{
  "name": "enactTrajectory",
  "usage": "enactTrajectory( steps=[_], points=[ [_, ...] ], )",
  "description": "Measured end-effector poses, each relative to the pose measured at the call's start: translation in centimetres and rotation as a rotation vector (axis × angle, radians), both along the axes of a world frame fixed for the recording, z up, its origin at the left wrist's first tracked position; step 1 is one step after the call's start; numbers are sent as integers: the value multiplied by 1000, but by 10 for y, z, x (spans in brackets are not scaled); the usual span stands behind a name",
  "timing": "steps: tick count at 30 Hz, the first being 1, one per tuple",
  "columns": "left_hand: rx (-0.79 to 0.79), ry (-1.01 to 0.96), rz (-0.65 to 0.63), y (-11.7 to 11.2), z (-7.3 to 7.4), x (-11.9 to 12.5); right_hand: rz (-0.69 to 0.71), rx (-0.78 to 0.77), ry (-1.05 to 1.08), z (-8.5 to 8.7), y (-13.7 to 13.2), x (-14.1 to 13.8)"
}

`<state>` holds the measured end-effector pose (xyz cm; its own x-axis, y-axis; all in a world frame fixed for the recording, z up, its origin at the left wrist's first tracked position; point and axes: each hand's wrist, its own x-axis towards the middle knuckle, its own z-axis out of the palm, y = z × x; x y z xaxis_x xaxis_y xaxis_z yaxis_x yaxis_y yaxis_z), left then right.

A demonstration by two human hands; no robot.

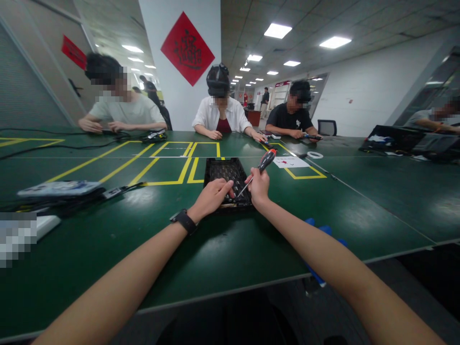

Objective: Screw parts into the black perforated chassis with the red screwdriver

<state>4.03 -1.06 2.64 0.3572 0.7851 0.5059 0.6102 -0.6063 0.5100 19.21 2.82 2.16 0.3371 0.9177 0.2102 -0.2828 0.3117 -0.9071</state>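
Note:
A black rectangular tray-like case (225, 165), its inside full of dark ribbed shapes, lies on the green table in front of me. My left hand (212, 195) rests over its near left part, fingers stretched toward the middle; some fingertips are hidden inside. In my right hand (259, 186) is a screwdriver (267, 160) with a black and red handle. The handle tilts up to the right, and my fingers close around the metal shaft. Its tip points down into the case near my left fingers. What the tip touches is too small to tell.
Yellow tape lines (158, 183) mark the green table (172, 282). Cables and a pale flat box (59, 189) lie left. A blue item (325, 231) sits by my right forearm. A paper sheet (292, 162) and tape roll (315, 155) are beyond. Several people sit around the table.

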Motion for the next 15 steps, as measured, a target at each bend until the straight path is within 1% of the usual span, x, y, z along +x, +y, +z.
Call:
enactTrajectory(
  steps=[4,15],
  points=[
    [-2,53,-19,-1,1,1,-14,74,-99,-4,4,0],
    [21,101,-34,-4,2,2,2,79,-124,-4,3,-1]
  ],
)
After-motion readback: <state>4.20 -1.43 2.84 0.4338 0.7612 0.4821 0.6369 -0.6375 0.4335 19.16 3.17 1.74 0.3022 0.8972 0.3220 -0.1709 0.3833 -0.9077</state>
